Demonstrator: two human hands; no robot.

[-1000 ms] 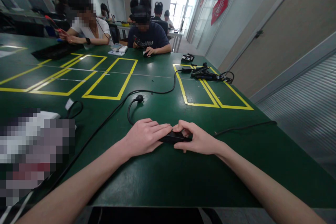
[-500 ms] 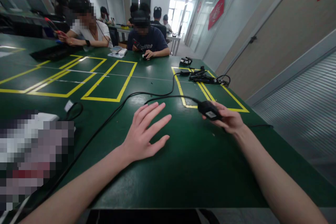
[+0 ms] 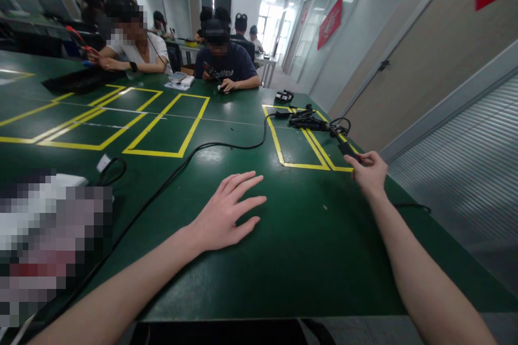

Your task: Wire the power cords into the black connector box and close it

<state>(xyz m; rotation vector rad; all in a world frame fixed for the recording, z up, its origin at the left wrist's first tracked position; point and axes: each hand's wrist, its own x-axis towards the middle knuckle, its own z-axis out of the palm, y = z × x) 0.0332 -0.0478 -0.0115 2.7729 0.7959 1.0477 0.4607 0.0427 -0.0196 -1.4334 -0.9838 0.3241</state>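
Note:
My right hand (image 3: 369, 172) is closed on a black power adapter (image 3: 348, 150) at the right, its fingers around the near end. The adapter's far end points at a pile of black cables and adapters (image 3: 309, 117). Whether it touches the pile I cannot tell. My left hand (image 3: 230, 213) is open, palm down and fingers spread, at the middle of the green table (image 3: 291, 259). It holds nothing. Beyond its fingertips a long black cable (image 3: 170, 178) curves from the lower left up to the pile.
Yellow tape (image 3: 303, 165) marks rectangles on the table. A pixelated object (image 3: 76, 237) lies at the left, beside a cable with a white tag (image 3: 104, 163). Across the table sit two people (image 3: 229, 67) (image 3: 140, 56). A small black item (image 3: 284, 96) lies behind the pile.
My right hand has carried the adapter right and away from me, over to the pile. Its cable no longer crosses the middle of the table. My left hand has shifted slightly toward me.

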